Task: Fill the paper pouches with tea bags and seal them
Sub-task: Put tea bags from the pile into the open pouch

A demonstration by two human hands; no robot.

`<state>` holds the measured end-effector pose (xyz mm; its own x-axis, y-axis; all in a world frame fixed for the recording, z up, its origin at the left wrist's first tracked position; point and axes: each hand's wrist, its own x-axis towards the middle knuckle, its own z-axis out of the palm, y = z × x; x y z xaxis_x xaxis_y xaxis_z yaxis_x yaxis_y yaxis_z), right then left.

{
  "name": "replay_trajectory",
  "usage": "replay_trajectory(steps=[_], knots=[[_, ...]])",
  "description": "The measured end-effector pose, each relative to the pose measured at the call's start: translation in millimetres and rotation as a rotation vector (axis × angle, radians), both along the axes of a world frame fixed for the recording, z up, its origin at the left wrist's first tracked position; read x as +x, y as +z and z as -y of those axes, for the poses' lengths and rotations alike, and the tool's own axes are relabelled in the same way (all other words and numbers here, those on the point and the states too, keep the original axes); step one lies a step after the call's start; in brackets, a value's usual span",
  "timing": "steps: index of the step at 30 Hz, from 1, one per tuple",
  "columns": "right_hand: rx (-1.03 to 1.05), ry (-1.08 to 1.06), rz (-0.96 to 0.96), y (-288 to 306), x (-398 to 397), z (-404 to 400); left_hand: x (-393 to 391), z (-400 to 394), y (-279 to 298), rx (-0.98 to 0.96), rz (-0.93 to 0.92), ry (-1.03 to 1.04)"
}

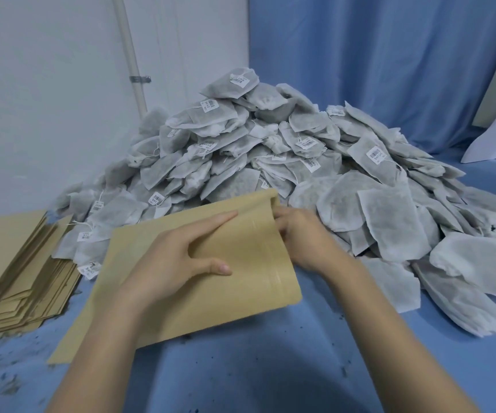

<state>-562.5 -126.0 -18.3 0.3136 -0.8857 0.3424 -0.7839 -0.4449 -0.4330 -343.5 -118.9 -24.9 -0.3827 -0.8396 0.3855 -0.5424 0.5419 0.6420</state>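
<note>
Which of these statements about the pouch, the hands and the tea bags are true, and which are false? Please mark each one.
1. The left hand lies flat on the paper pouch. True.
2. The right hand is at the pouch's open end. True.
3. The pile of tea bags is in front of a red curtain. False: the curtain is blue.
4. The stack of empty pouches lies right of the hands. False: it lies left.

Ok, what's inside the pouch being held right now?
Cannot tell. The right hand has its fingers in the mouth of the paper pouch, and the left hand rests on top. The kraft paper hides the inside.
</note>
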Motion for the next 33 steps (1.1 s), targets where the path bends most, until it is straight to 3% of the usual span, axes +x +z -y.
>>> replay_trajectory(steps=[2,5,8,11,13,14,15,17,18,25,27,30,33], knots=[[0.047,-0.070,-0.037,1,12,7,-9,-2,-2,-0.003,0.012,-0.022],[0.305,0.068,-0.118,-6,13,23,-18,0,-7,-0.030,0.029,0.000],[0.575,0.055,-0.074,-4,6,15,-23,1,-9,-0.054,0.104,0.029],[0.433,0.117,0.238,-8,-7,13,-22,2,-10,-0.039,0.100,0.046],[0.158,-0.065,0.419,-12,-21,15,-21,2,-11,-0.025,0.082,0.061],[0.000,-0.234,0.344,-13,-31,18,-21,2,-12,-0.015,0.079,0.066],[-0.125,-0.398,0.145,-14,-40,21,-20,2,-12,-0.005,0.077,0.070],[-0.168,-0.633,-0.310,-15,-52,26,-18,3,-13,0.014,0.075,0.071],[-0.141,-0.689,-0.432,-16,-54,28,-18,3,-14,0.022,0.076,0.068],[-0.218,-0.730,-0.371,-14,-60,35,-11,4,-14,0.038,0.042,0.082],[-0.325,-0.669,-0.128,-12,-61,28,-9,4,-13,0.045,0.027,0.085],[-0.420,-0.560,0.591,0,-57,6,-7,5,-13,0.043,-0.002,0.082],[-0.179,-0.415,1.125,14,-58,-10,-5,5,-12,0.040,-0.026,0.085]])
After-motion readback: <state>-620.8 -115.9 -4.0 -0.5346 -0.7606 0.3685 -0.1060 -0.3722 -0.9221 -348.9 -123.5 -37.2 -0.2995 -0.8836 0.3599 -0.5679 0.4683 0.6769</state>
